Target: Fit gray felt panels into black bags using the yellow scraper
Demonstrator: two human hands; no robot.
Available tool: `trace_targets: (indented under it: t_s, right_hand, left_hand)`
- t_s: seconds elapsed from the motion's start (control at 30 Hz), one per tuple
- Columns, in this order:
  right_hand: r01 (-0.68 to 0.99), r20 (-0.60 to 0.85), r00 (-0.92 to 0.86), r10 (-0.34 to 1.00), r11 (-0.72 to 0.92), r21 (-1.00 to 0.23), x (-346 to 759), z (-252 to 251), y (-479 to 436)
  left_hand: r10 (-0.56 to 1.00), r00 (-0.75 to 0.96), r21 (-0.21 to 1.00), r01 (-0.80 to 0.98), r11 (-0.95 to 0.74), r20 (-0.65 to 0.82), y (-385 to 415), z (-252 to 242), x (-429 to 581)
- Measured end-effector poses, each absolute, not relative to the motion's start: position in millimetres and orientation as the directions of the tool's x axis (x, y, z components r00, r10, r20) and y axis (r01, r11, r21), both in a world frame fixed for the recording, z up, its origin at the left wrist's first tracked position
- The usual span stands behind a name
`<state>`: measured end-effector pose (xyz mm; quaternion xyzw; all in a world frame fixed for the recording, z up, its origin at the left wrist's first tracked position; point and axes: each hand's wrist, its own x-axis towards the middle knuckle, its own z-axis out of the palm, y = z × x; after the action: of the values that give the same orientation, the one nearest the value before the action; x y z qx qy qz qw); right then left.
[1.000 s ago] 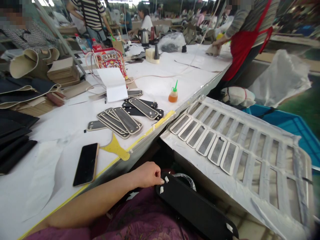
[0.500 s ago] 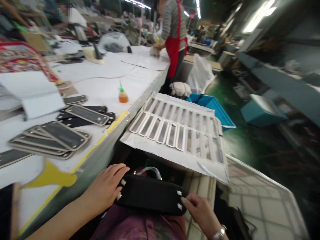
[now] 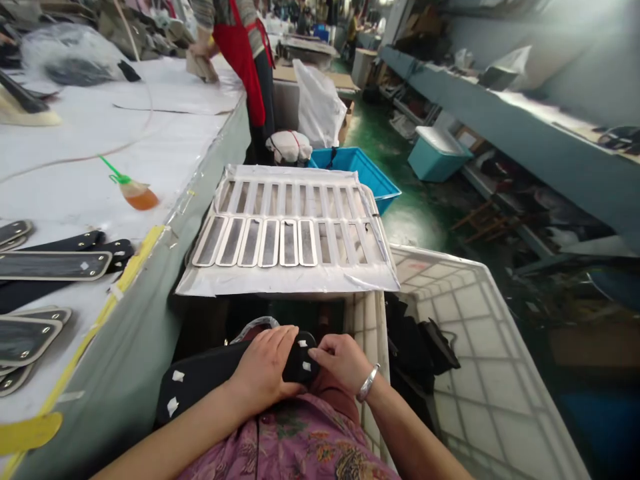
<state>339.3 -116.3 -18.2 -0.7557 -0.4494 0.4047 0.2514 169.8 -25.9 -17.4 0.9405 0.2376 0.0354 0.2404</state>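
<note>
A long black bag (image 3: 210, 363) lies across my lap with its flat base up, and small white pieces sit at its corners. My left hand (image 3: 267, 360) is laid over the bag near its right end, fingers curled over the far edge and thumb on the near side. At that right end, my right hand (image 3: 340, 360) is closed in a pinch beside a white piece (image 3: 307, 366); what the fingertips hold, if anything, is too small to make out. A plastic-wrapped handle (image 3: 257, 325) shows behind the bag.
Ahead stands a white slotted board (image 3: 295, 280) with framed strips. To the left, a table (image 3: 100, 133) bears dark panels (image 3: 55, 265) and a glue bottle (image 3: 137, 193). A white crate (image 3: 475, 347) with black items is at right; a blue bin (image 3: 373, 177) and a red-aproned person (image 3: 245, 60) are beyond.
The view has swung to the right. My left hand has moved from the bag's left end to near its right end. My right hand stays pinched at the right end.
</note>
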Motion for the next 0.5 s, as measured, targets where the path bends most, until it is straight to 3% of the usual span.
trace_targets:
  t_s: [0.5]
  right_hand:
    - [0.542,-0.361,0.294,0.885,-0.465,-0.700,338.4,-16.2,-118.7]
  left_hand:
    - [0.504,0.863,0.431,0.468,-0.771,-0.034,-33.6,-10.9,179.0]
